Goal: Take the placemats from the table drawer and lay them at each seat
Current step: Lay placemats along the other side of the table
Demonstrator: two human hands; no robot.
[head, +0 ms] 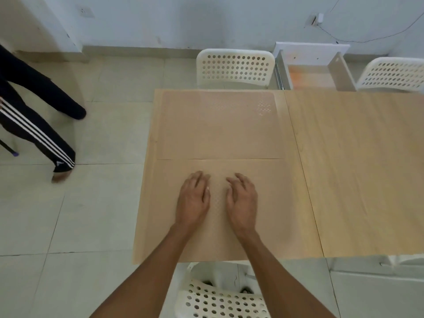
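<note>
Two translucent placemats lie on the left part of the wooden table (355, 175). The far placemat (220, 125) sits in front of the far white chair, and the near placemat (275, 203) lies at my side of the table, its far edge touching the first. My left hand (193, 200) and my right hand (242, 200) rest flat on the near placemat, side by side, fingers straight and a little spread. The open table drawer (314, 74) juts out from the far side, its inside looking bare.
White perforated chairs stand at the far edge (235, 67), far right (392, 74) and below me (220, 299). A person's legs in dark striped trousers (39, 134) stand on the tiled floor at the left. A cable runs along the back wall.
</note>
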